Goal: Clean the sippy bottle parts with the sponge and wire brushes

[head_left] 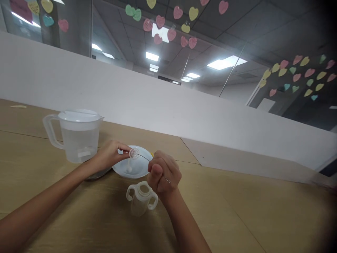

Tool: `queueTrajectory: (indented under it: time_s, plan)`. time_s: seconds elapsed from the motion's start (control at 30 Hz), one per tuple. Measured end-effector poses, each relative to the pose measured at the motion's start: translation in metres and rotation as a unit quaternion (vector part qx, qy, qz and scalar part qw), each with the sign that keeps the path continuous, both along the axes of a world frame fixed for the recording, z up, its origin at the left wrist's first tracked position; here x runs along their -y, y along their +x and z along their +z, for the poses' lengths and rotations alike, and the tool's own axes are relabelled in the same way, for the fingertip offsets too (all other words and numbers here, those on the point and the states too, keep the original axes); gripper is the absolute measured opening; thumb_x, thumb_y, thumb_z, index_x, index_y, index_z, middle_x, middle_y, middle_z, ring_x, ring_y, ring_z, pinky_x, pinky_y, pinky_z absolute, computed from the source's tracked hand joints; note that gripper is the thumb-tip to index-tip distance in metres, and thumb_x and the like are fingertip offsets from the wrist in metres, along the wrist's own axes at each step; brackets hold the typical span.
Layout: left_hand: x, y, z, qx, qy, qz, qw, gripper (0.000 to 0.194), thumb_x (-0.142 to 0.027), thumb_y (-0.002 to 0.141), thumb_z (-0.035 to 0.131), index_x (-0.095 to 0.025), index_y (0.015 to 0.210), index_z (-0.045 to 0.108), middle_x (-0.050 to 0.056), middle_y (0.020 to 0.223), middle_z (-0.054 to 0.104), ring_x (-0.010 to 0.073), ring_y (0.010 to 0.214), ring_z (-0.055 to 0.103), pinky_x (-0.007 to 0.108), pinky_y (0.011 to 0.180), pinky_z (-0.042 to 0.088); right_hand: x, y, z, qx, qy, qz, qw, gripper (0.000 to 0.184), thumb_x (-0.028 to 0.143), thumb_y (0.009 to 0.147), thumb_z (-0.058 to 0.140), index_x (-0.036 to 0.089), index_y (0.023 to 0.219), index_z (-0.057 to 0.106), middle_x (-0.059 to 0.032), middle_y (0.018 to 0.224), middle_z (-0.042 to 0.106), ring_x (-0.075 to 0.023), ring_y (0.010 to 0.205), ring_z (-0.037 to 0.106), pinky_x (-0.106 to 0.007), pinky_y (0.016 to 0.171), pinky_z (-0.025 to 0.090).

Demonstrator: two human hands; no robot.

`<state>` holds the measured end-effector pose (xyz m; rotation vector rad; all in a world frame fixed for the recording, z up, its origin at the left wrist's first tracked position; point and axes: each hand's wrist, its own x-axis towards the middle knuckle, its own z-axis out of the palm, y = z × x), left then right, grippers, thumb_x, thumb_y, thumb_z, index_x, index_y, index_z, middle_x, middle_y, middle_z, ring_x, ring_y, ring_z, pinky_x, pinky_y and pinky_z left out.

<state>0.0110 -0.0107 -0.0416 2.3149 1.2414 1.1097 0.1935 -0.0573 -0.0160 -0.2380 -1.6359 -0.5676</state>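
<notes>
Near, on the table [223,214], a small two-handled cup [139,203]. Just beyond, above the bowl [119,170], a clear round cap [134,153] pinched in the left hand [114,151], with a thin wire [143,156] gripped in the closed right hand [164,172] reaching to it. Farther left, a lidded jug [80,142].

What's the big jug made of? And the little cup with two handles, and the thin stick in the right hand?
The jug looks like smooth plastic, cloudy but see-through. The cup seems to be smooth plastic too, milky all over. The stick is probably smooth metal wire: it's skinny, dark and slightly curved.
</notes>
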Motion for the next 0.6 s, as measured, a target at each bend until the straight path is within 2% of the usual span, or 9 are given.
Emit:
queueTrajectory:
  time_s: [0.27,0.5,0.6]
  plan:
    - [0.0014,0.0004,0.0012,0.027,0.002,-0.023,0.999,0.032,-0.044,0.084,0.053,-0.024,0.098,0.074,0.003,0.098,0.074,0.0212,0.088,0.066,0.028,0.075,0.049,0.001,0.0015,0.0041,0.003,-0.029,-0.021,0.999,0.043,0.021,0.099,0.026,0.02,0.058,0.037,0.0041,0.047,0.038,-0.0084,0.042,0.034,-0.025,0.045,0.026]
    - [0.0013,0.0061,-0.0015,0.018,0.008,-0.041,0.999,0.032,-0.043,0.085,0.051,-0.024,0.098,0.074,0.003,0.097,0.074,0.0198,0.086,0.066,0.026,0.074,0.049,0.0015,-0.0001,0.0033,-0.005,-0.04,0.002,0.999,0.039,0.018,0.098,0.026,0.019,0.063,0.044,0.0027,0.049,0.044,-0.0095,0.045,0.039,-0.024,0.047,0.03]
    - [0.0036,0.0072,0.0008,0.027,0.004,-0.049,0.998,0.033,-0.044,0.086,0.05,-0.024,0.098,0.074,0.003,0.095,0.074,0.02,0.084,0.065,0.027,0.075,0.048,0.0016,0.0026,0.0058,0.005,-0.057,-0.012,0.998,0.039,0.02,0.098,0.03,0.018,0.064,0.049,0.0022,0.05,0.047,-0.0092,0.045,0.041,-0.024,0.048,0.03]
